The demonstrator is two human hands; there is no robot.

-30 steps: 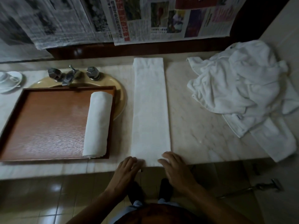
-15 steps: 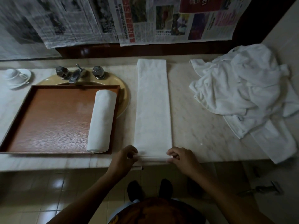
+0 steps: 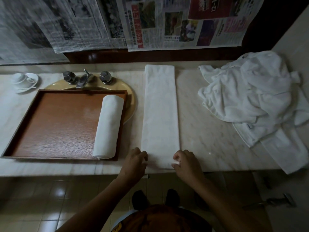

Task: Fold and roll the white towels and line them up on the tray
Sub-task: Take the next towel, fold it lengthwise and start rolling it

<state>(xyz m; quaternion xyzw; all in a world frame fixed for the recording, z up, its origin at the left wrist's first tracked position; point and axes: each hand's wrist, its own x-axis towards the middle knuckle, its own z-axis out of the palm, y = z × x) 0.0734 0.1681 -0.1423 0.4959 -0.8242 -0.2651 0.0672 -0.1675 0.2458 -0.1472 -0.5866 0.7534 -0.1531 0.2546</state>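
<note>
folded towel, near end gripped

fingers of left hand (image 3: 135, 162) and right hand (image 3: 185, 162) pinched the near end of the folded towel (image 3: 160, 114), laid lengthwise on the marble surface (image 3: 209, 131). rolled towel (image 3: 107, 126) lay along the wooden tray (image 3: 56, 124)'s right side; loose towels (image 3: 254, 97) heaped at right.

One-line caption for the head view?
Both hands, left hand and right hand, at the folded towel's near end; one rolled towel on the tray.

On the counter (image 3: 209, 131), the tray (image 3: 55, 124) lies at nine o'clock of the folded towel (image 3: 160, 111), a rolled towel (image 3: 107, 126) in it; the towel heap (image 3: 254, 96) lies at three.
</note>
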